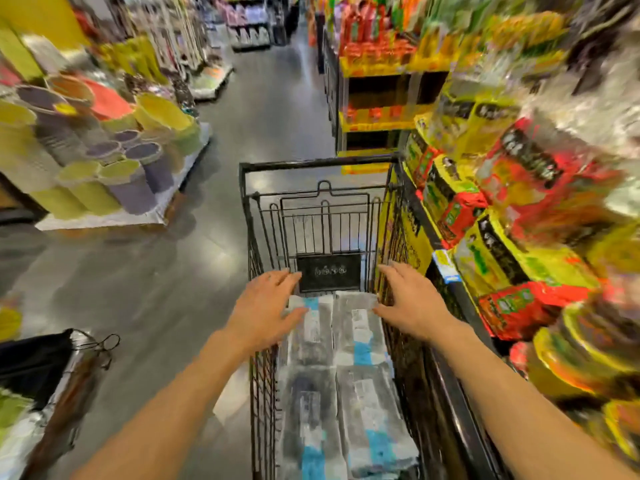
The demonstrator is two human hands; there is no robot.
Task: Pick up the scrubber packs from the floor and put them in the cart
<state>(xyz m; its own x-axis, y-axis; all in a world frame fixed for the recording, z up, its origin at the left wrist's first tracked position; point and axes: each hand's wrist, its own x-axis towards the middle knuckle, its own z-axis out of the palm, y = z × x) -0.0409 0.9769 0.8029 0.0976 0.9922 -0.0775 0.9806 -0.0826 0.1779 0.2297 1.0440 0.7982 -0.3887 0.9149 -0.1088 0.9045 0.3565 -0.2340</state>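
A black wire cart (249, 216) stands in the aisle in front of me. Inside it lie several grey and white scrubber packs (360, 382) with blue bands, side by side in two rows. My left hand (265, 306) reaches over the cart's left wall, fingers straight, its fingertips over the far left pack. My right hand (410, 299) hovers at the cart's right wall, fingers spread and straight, its thumb near the far right pack. Neither hand holds anything. The whole view is motion-blurred.
A shelf of yellow and red packets (502, 209) runs close along the cart's right side. Stacked yellow and purple plastic bins (114, 174) stand on a low platform at the left. A dark bag (41, 365) lies on goods at the lower left. Grey floor (156, 282) stretches down the aisle.
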